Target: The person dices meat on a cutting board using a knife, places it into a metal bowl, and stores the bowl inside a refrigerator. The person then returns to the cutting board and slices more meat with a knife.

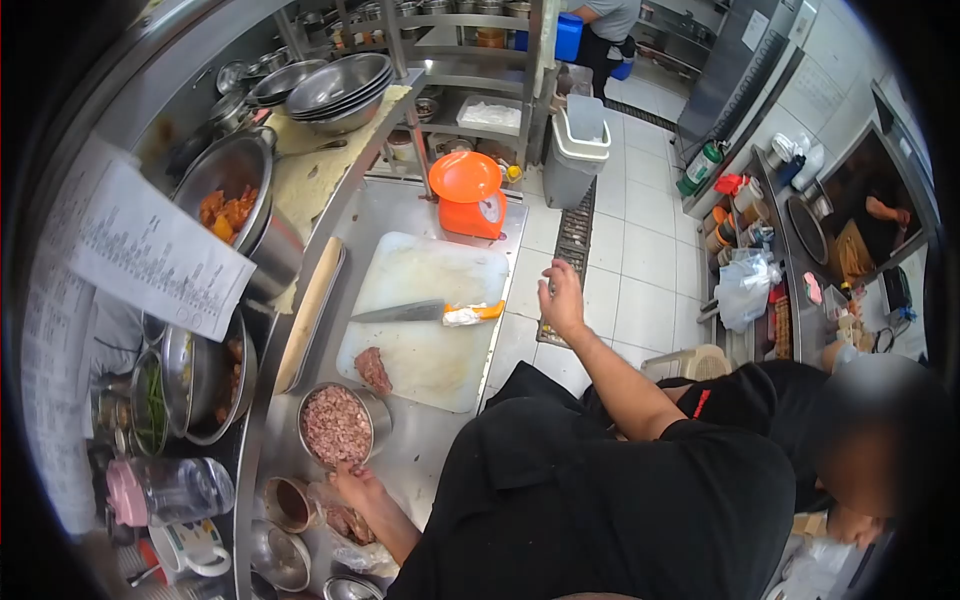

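My left hand (360,490) is at the near rim of a round metal pot (380,425) filled with chopped pinkish meat (336,426); its fingers are closed on the rim. My right hand (563,302) hangs in the air past the right edge of a white cutting board (430,275), its fingers loosely bent and apart. A small dark spot shows between those fingers, too small to make out. On the board lie a knife (400,312) with an orange handle partly wrapped in white, and a piece of raw meat (373,370). Its blade points left.
An orange scale (470,205) stands behind the board. Left are a rolling pin (310,315), a shelf with bowls (340,90) and a hanging paper (150,245). Bagged meat (345,525) lies near my left wrist. A co-worker (770,400) in black is close at right.
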{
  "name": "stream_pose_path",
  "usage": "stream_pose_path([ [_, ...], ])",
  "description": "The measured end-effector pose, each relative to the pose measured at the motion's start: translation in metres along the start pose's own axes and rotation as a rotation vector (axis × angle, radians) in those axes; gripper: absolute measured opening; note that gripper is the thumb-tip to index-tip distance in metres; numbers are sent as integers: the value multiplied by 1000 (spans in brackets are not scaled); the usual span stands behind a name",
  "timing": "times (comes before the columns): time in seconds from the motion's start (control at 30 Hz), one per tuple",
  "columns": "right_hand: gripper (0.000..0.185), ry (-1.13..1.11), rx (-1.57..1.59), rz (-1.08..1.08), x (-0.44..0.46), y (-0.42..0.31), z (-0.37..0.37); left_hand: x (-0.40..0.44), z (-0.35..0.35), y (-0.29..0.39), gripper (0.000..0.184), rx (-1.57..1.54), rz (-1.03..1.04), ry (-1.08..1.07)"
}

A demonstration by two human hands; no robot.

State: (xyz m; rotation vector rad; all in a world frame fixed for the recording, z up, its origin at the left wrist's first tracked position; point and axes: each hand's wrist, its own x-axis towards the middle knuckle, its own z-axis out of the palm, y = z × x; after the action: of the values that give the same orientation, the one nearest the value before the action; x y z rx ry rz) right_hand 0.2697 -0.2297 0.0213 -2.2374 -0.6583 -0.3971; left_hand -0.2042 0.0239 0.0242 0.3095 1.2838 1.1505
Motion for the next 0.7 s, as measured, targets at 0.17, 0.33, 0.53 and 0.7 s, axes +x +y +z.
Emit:
stream_pose_path([
  [0.17, 16, 107, -89, 280, -19, 80, -15, -50, 36, 21, 34, 121, 18, -237],
  [0.33, 17, 15, -212, 641, -80, 180, -30, -104, 106, 12, 48, 136, 39, -471],
  [0.53, 27, -286, -368, 1093, -144, 250, -63, -133, 212, -40, 54, 300, -53, -623],
  [0.7, 37, -411, -353, 1338, -125, 314, -105, -196, 336, -110, 59, 365, -83, -723],
])
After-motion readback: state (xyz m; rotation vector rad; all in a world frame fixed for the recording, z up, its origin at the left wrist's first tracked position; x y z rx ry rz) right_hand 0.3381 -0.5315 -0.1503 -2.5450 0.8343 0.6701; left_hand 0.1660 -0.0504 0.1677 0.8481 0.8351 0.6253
